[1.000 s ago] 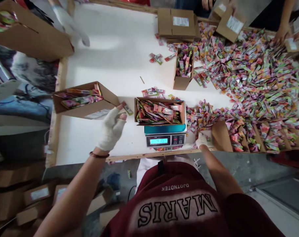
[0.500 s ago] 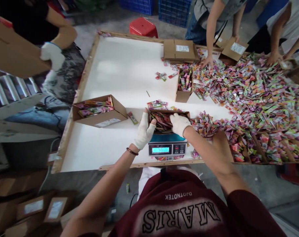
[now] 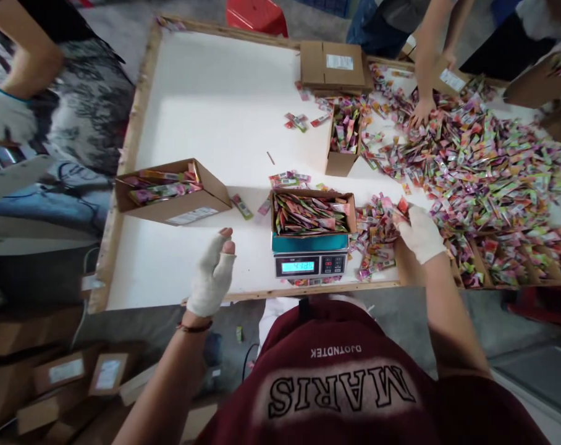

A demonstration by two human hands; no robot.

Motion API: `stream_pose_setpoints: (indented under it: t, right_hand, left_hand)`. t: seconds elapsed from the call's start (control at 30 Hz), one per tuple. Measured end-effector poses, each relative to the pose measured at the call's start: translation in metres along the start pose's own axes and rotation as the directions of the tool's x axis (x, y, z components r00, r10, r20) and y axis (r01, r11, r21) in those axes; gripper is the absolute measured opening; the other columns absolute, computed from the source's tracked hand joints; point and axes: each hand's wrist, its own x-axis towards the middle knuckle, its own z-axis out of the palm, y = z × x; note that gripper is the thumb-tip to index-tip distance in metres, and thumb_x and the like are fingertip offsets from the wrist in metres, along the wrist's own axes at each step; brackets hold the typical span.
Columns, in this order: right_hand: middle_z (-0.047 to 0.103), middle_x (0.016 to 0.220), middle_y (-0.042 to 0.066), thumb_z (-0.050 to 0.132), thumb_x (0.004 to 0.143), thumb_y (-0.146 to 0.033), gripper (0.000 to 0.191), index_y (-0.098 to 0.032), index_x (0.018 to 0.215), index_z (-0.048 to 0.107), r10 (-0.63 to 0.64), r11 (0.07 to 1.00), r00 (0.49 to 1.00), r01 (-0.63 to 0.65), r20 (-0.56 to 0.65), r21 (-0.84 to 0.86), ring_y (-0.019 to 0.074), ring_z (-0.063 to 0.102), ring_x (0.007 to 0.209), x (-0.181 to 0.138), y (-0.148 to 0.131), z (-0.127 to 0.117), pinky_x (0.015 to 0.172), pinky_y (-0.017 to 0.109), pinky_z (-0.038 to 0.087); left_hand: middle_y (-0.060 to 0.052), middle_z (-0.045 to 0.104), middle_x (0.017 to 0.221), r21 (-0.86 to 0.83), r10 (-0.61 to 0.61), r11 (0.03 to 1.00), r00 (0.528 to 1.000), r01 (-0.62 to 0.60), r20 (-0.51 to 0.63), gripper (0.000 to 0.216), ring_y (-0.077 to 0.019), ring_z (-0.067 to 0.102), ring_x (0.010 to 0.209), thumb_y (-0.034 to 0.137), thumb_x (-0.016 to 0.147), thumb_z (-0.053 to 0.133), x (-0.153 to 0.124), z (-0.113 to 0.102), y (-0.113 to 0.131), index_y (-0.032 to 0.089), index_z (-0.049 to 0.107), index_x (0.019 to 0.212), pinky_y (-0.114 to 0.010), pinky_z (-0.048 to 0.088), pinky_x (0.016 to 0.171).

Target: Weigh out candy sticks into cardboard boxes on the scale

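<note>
An open brown cardboard box [image 3: 314, 213] heaped with bright multicoloured sachets sits on a teal-topped digital scale [image 3: 309, 258] at the tabletop's [image 3: 206, 111] near edge. The white-gloved right hand [image 3: 419, 233] closes on loose sachets [image 3: 377, 232] beside it; the gloved left hand [image 3: 212, 277] hovers empty, fingers loosely together. The maroon shirt [image 3: 336, 389] reads "MARIS".

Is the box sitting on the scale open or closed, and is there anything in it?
Open and nearly full. The box on the scale has no flaps over its top, and colourful sachets fill it almost to the rim.
</note>
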Motion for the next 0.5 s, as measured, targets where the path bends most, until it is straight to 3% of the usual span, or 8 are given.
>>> stream_pose_setpoints:
  t: [0.13,0.2,0.3,0.4,0.5]
  right_hand:
    - [0.057,0.139,0.024,0.054,0.097,-0.045,0.059,-0.010,0.144,0.049,0.147,0.987,0.989,-0.147,-0.013,-0.056,0.0355,0.059,0.122,-0.025,0.049,0.030,0.094,0.041,0.049]
    - [0.055,0.138,0.027,0.053,0.097,-0.046,0.061,-0.009,0.145,0.047,0.252,0.960,0.967,-0.255,-0.039,-0.115,0.0379,0.059,0.122,-0.040,0.065,0.041,0.093,0.045,0.049]
    - [0.056,0.131,0.030,0.059,0.093,-0.046,0.065,-0.006,0.143,0.047,0.448,0.871,0.894,-0.437,-0.002,-0.227,0.0393,0.063,0.113,-0.060,0.082,0.055,0.087,0.046,0.050]
    - [0.064,0.114,0.024,0.065,0.091,-0.040,0.048,-0.013,0.129,0.056,0.539,0.825,0.835,-0.495,0.113,-0.272,0.0312,0.069,0.098,-0.074,0.090,0.069,0.079,0.039,0.050]
    - [0.068,0.090,0.014,0.062,0.092,-0.027,0.022,-0.017,0.111,0.063,0.534,0.834,0.828,-0.482,0.172,-0.269,0.0242,0.069,0.082,-0.080,0.092,0.080,0.072,0.033,0.048]
  left_hand:
    - [-0.016,0.069,0.133,0.071,0.226,0.971,0.973,-0.229,0.049,0.047,-0.0295,0.066,0.123,0.049,0.099,0.048,0.016,-0.002,0.036,0.016,0.067,0.128,-0.048,0.051,0.112]
    - [-0.013,0.071,0.130,0.129,0.360,0.920,0.929,-0.369,0.088,0.040,-0.0293,0.066,0.122,0.046,0.098,0.051,0.028,0.001,0.059,0.019,0.070,0.120,-0.047,0.052,0.111]
    - [-0.011,0.072,0.125,0.190,0.489,0.833,0.852,-0.520,0.187,0.034,-0.0284,0.066,0.119,0.043,0.099,0.051,0.041,0.009,0.090,0.022,0.072,0.114,-0.044,0.054,0.106]
    - [-0.011,0.071,0.121,0.235,0.557,0.742,0.773,-0.628,0.303,0.034,-0.0277,0.067,0.112,0.041,0.101,0.049,0.051,0.021,0.109,0.021,0.072,0.116,-0.043,0.055,0.101]
    - [-0.013,0.070,0.116,0.362,0.548,0.615,0.710,-0.700,0.442,0.033,-0.0295,0.066,0.107,0.037,0.100,0.049,0.058,0.035,0.118,0.019,0.072,0.116,-0.045,0.053,0.096]
